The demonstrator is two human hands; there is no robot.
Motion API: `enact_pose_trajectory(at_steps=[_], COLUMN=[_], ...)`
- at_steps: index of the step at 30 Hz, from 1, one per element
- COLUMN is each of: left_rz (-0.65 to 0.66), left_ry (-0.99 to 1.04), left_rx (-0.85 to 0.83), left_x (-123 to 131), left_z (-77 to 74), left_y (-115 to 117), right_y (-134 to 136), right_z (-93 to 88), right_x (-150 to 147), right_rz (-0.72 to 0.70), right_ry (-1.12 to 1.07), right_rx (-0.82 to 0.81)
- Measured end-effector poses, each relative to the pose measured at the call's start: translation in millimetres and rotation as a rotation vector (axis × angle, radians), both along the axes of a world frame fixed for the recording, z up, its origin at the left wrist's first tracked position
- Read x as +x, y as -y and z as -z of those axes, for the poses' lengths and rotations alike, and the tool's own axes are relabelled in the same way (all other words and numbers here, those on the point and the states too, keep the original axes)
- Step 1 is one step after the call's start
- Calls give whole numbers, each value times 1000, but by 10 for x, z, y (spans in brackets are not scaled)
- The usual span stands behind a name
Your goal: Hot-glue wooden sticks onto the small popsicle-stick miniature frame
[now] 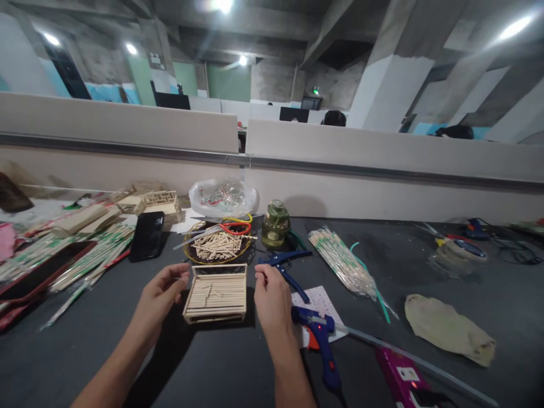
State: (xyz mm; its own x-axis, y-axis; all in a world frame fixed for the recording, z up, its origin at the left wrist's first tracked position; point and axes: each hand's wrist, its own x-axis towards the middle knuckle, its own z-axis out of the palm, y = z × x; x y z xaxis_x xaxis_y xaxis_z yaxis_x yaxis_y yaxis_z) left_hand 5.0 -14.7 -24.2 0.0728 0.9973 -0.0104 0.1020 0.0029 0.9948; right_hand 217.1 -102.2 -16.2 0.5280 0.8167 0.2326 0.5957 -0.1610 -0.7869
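A small bench-like model of pale wooden sticks (217, 297) stands on the dark table between my hands, with a low rail along its back. A few short stick pieces (212, 292) lie loose on its slatted top. My left hand (160, 292) is just left of the model, thumb and fingers apart, with nothing visible between them. On the other side my right hand (272, 292) is closed, its fingers curled near the model's right edge; whatever it may hold is hidden. Behind the model sits a basket (186, 249) of short sticks (216, 245), with scissors (236, 226) across its rim.
A blue glue gun (317, 328) lies right of my right hand, on patterned paper (340, 317). Blue pliers-like cutters (289, 272), a green jar (275, 224) and bagged sticks (342, 260) are beyond. A black phone (147, 236) and finished stick models (159, 205) lie left.
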Motion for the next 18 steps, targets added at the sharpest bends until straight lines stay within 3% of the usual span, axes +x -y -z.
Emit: enact_pose_trajectory(at_steps=[6,12,18], left_rz=[-17,-36,-107], left_ry=[154,275,314], left_rx=[-121,-236,-226], left_x=[-33,-46,-39], left_z=[87,83,58], left_y=[-43,-62,-60], right_y=[1,-15,-8], right_z=[45,45,15], right_x=[2,-9,-5], right_rz=[-19,-23,14], right_ry=[40,51,33], right_rx=[1,2,32])
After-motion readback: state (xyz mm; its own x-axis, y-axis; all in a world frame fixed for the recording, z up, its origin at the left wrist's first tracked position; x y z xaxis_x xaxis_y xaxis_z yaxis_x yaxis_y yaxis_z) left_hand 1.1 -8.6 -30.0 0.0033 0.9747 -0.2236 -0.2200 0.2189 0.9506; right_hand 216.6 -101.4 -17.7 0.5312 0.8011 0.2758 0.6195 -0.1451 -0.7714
